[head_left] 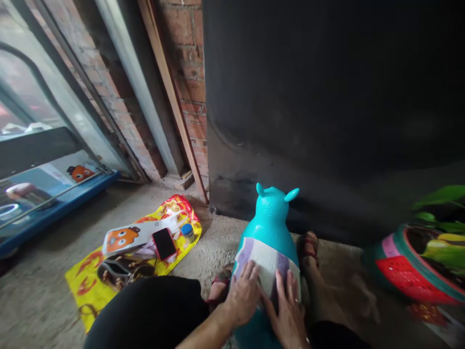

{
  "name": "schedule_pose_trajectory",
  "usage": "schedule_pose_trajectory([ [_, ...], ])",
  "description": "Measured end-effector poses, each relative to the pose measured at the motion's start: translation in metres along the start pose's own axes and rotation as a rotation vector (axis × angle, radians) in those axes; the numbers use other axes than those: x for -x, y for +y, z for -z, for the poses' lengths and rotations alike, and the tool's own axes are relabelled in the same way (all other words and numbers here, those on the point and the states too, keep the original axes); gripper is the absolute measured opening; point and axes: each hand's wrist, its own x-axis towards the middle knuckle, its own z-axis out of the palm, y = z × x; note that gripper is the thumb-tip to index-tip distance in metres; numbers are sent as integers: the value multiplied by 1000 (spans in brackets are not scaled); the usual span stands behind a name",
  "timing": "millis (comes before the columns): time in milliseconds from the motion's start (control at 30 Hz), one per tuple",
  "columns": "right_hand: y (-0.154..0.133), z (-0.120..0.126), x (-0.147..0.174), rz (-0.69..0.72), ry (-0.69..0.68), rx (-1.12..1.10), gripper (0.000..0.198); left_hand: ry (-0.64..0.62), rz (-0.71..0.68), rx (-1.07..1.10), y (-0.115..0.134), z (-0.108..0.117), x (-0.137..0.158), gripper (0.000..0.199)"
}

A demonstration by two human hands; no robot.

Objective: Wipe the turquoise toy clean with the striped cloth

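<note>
Striped cloth [264, 254] lay over turquoise toy [271, 208], near side, right of centre. Left hand [246, 293] flat, right hand [289, 312] spread, both on cloth, likely to pin it. Feet [310, 248] flanked toy, probably against tipping.

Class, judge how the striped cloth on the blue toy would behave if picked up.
The cloth is probably floppy, since it follows the curve of the toy. It looks thin, so likely light. Its matt, towel-like surface suggests it wouldn't be slippery.
</note>
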Motion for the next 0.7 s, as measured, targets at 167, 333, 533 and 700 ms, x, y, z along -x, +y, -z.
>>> schedule_pose_trajectory([
  [167, 0, -3, -15, 210, 3, -22, 59, 51, 66, -15, -21, -12, -13, 60],
  [333, -30, 0, -82, 202, 25, -37, 49, 78, 251, -47, -17, -3, -81, 59],
  [533, -40, 3, -142, 288, 13, -120, 52, 83, 263, -31, -28, 17, -140, 58],
  [700, -42, 10, -136, 281, 13, -137, 52, 83, 273, -34, -25, 20, -129, 58],
])
